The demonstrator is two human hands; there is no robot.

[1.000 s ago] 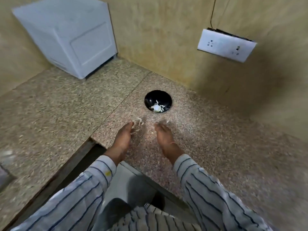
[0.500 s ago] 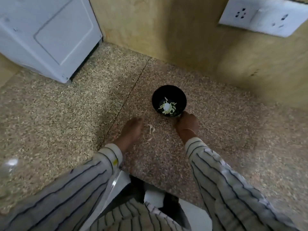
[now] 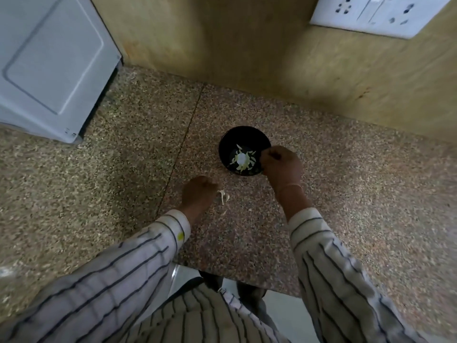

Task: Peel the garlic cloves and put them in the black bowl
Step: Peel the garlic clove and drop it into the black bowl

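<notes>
Black bowl [image 3: 237, 134] stands on the speckled stone bench [image 3: 346, 194], near the back wall. Inside it: one pale garlic piece [image 3: 241, 159] at the bottom, with thin skin slivers around it. Right hand [image 3: 283, 168] is at the bowl's right rim and overlaps it, fingers curled, thumb and forefinger close together; cannot tell whether it holds anything. Left hand [image 3: 197, 191] is low over the bench in front-left of the bowl, fingers curled under; contents, if any, are hidden. Loose skin scraps [image 3: 223, 196] lie just beside the left hand. White appliance [image 3: 49, 65] at far left; socket plate [image 3: 378, 13] on the wall, upper right.
</notes>
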